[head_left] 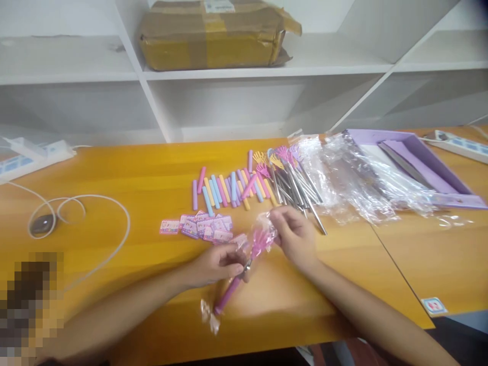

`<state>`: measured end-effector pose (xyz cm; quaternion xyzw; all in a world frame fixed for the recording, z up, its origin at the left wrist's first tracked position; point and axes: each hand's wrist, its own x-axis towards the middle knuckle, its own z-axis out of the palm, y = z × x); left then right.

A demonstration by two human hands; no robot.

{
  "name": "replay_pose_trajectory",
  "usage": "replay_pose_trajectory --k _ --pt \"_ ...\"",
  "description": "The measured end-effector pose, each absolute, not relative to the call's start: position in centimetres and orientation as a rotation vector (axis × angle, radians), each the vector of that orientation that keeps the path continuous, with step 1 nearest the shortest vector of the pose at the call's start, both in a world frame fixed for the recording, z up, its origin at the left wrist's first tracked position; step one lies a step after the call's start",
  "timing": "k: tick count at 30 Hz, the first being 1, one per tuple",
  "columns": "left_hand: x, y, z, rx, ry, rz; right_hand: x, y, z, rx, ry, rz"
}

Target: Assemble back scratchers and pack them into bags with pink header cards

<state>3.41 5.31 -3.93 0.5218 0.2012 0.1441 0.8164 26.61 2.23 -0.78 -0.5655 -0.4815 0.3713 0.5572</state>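
Observation:
A pink hand-shaped back scratcher [262,241] with a magenta handle slants inside a clear plastic bag [210,317]. My left hand [219,265] is closed around its metal shaft. Fingers of my right hand [295,236] pinch the bag by the scratcher's head. Just beyond lie small printed cards [206,226] in an overlapping heap. Behind them are several pink, purple, blue and yellow handle tubes [224,190]. Metal rods with hand-shaped heads, the scratcher shafts [295,183], are piled to the right of the tubes.
Clear plastic bags [351,178] spread beside a purple box [453,195] at the right. White power strips [41,155] sit at both sides. A white cable [127,223] loops at the left. A cardboard box [213,38] rests on the white shelf [267,73].

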Motion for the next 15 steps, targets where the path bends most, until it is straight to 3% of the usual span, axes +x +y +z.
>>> replay_pose_trajectory --k 6,9,12,15 --pt "3.3 5.0 -5.0 0.95 0.375 0.302 29.6 4.6 6.7 -1.16 -1.206 0.144" --pt "3.1 4.9 -5.3 0.913 0.414 0.322 30.9 5.8 10.1 -1.058 -1.164 -0.066" --pt "3.0 5.1 -5.5 0.918 0.361 0.337 31.1 5.5 11.4 -1.075 -1.222 0.014" --pt "3.0 5.5 -5.9 0.929 0.293 0.365 30.4 3.5 11.2 -1.164 -1.384 0.306"
